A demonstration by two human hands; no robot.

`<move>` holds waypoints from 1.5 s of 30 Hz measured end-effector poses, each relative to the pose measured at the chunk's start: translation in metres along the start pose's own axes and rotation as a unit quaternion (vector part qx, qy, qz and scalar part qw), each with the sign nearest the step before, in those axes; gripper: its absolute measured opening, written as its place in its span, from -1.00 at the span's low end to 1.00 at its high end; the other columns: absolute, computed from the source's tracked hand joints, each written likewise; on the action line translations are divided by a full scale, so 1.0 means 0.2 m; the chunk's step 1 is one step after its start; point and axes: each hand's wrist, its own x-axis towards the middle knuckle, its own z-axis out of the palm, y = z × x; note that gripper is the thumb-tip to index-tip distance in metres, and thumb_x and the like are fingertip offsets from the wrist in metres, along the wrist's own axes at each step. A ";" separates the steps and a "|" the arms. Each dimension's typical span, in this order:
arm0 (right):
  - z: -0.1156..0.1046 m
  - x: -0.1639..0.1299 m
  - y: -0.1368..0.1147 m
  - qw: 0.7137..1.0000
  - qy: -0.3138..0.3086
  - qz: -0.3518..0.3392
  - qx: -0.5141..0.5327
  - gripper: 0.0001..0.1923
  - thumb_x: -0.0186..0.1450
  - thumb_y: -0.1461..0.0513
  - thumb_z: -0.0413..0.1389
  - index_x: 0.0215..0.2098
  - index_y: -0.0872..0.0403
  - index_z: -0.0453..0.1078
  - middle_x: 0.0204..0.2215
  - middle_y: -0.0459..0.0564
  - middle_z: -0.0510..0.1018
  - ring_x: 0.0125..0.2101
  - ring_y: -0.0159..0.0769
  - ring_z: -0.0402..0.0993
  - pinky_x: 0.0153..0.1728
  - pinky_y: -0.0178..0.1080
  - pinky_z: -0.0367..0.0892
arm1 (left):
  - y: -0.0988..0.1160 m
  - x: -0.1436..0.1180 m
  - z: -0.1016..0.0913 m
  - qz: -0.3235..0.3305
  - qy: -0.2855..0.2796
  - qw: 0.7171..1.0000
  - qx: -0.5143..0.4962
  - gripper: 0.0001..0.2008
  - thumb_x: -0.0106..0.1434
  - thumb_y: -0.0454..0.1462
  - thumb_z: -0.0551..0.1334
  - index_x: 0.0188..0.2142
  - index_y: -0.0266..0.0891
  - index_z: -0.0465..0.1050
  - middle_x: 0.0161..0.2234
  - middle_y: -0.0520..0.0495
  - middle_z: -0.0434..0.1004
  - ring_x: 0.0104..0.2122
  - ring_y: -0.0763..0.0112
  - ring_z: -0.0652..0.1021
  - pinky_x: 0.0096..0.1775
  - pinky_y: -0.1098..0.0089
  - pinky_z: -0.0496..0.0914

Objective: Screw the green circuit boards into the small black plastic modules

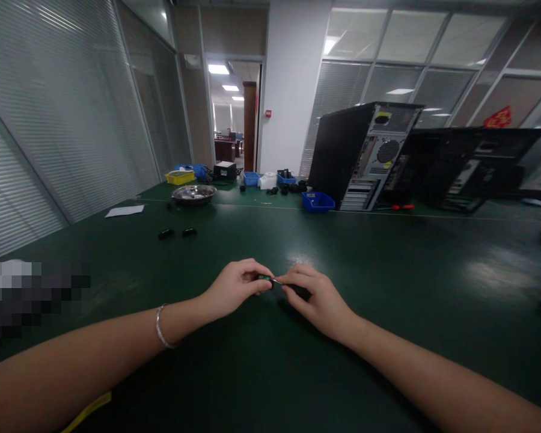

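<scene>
My left hand [237, 286] pinches a small black piece with a greenish top [265, 278] between thumb and fingers, just above the green table. From the right, my right hand [320, 299] comes close, its thumb and fingers closed on a thin metal tool [277, 281]. The tool's tip meets the right end of the small piece, or nearly so; its kind is too small to tell. Farther off to the left lie a small black oblong part [166, 234] and a similar black part [189, 232].
A round metal dish [193, 193] and a white paper [125, 211] lie at the far left. Behind them stands a yellow bin [180, 177]. A blue bin [318, 202] sits beside an open computer tower [365, 156]. Another dark computer case [473, 165] stands to its right.
</scene>
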 end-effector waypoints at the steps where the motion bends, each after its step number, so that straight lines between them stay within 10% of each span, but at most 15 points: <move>1: 0.00 0.00 0.00 1.000 0.000 0.000 -0.003 -0.74 0.36 0.31 0.08 -0.05 -0.01 0.54 -0.29 0.02 0.55 -0.24 -0.21 0.47 -0.23 -0.20 0.39 | 0.00 0.00 0.00 -0.011 -0.007 1.000 -0.014 -0.75 0.18 -0.20 0.36 -0.19 -0.31 0.54 -0.30 -0.05 0.50 -0.42 0.43 0.50 -0.32 0.37 0.43; 23: -0.01 0.00 -0.01 0.999 0.019 0.003 -0.043 -0.77 0.35 0.31 0.09 -0.09 0.03 0.54 -0.27 0.05 0.56 -0.22 -0.18 0.46 -0.20 -0.16 0.41 | 0.00 0.03 -0.06 -0.130 -0.024 0.968 -0.212 -0.72 0.17 -0.41 0.39 -0.09 -0.31 0.61 -0.11 -0.16 0.64 -0.13 0.32 0.59 0.11 0.24 0.38; 45: 0.02 -0.01 0.04 0.999 0.019 -0.027 -0.010 -0.71 0.37 0.32 0.10 0.01 -0.03 0.49 -0.20 0.02 0.50 -0.26 -0.25 0.50 -0.20 -0.21 0.44 | -0.02 0.05 -0.09 -0.168 -0.046 0.949 -0.263 -0.79 0.25 -0.47 0.30 -0.11 -0.38 0.61 -0.16 -0.21 0.67 -0.21 0.39 0.65 -0.06 0.48 0.51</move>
